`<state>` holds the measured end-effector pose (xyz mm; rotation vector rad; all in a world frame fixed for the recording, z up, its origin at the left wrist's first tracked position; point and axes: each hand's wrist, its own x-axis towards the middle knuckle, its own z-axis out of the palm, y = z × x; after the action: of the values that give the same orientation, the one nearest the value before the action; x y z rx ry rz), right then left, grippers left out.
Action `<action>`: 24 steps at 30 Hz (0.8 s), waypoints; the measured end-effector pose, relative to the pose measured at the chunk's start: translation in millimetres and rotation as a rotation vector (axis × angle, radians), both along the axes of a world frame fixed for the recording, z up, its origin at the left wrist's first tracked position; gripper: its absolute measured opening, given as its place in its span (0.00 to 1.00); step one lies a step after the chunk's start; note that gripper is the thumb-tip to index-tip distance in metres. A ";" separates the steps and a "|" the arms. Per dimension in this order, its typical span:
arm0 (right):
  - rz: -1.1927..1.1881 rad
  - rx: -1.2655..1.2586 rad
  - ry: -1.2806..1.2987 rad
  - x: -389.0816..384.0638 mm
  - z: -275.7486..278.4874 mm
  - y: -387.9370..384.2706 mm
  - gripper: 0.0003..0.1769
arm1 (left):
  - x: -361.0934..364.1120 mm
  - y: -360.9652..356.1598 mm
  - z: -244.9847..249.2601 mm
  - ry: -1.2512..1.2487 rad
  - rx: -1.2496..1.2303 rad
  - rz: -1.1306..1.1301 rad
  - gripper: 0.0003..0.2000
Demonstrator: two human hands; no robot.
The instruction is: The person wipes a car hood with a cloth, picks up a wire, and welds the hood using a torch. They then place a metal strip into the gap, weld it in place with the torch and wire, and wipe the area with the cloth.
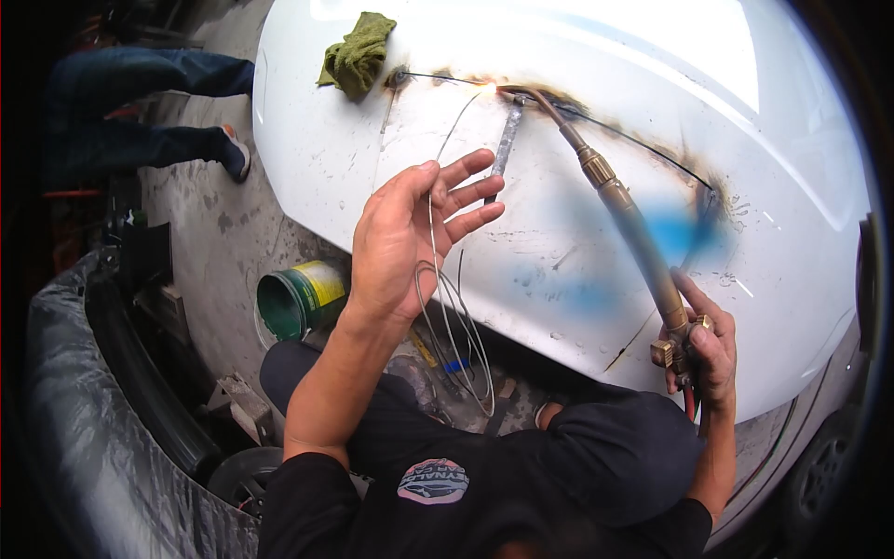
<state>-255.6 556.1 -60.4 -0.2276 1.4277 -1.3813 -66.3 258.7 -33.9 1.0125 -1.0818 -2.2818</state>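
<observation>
My left hand (396, 233) pinches a thin filler wire (453, 126) between thumb and forefinger, the other fingers spread. Below the hand the wire hangs in loose loops, while its upper end reaches a small glowing spot on a white car panel (447, 214). My right hand (712, 349) is wrapped round the valve end of a brass welding torch (633, 219). The torch's bent tip meets the same glowing spot, on a dark seam edged with scorch marks. A flat metal strip (507, 140) lies against the panel just below the seam, partly behind my left fingers.
A crumpled green cloth (358, 56) rests on the panel at upper left. A tipped green bucket (303, 293) is on the floor beside my knee. Another person's legs (158, 112) show at left. Plastic-wrapped car parts (112, 410) are at lower left.
</observation>
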 end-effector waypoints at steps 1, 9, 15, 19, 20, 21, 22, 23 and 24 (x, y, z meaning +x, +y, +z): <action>0.000 0.000 0.000 0.1 -0.2 0.1 0.49 | 0.0 0.0 -0.3 -0.003 0.000 -0.001 0.19; 0.003 -0.012 0.000 0.1 -0.7 -0.2 0.49 | 0.5 0.2 -0.6 0.004 0.001 -0.003 0.19; 0.006 -0.021 0.013 0.0 -1.3 -0.1 0.48 | 0.7 0.0 -0.4 0.002 -0.008 -0.005 0.19; 0.001 -0.027 0.006 0.9 -1.3 0.0 0.48 | 0.6 -0.1 -1.0 -0.002 -0.004 -0.006 0.19; 0.001 -0.025 0.010 1.1 -1.2 0.0 0.48 | 0.4 0.0 -0.8 -0.007 -0.005 -0.004 0.20; 0.000 -0.023 0.013 1.2 -1.3 0.0 0.48 | 0.3 0.0 -0.9 -0.007 -0.005 -0.004 0.20; 0.001 -0.023 0.013 1.2 -1.4 0.0 0.48 | 0.4 0.0 -0.9 -0.006 -0.004 -0.004 0.20; 0.002 -0.024 0.013 1.1 -1.6 0.1 0.48 | 0.4 -0.1 -0.8 -0.005 -0.003 -0.005 0.20; 0.004 -0.024 0.014 0.9 -1.9 0.3 0.48 | 0.7 -0.3 -1.2 -0.005 -0.003 -0.005 0.20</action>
<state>-254.7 556.4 -62.2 -0.2558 1.4222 -1.3968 -65.6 258.4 -35.1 1.0166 -1.0903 -2.2817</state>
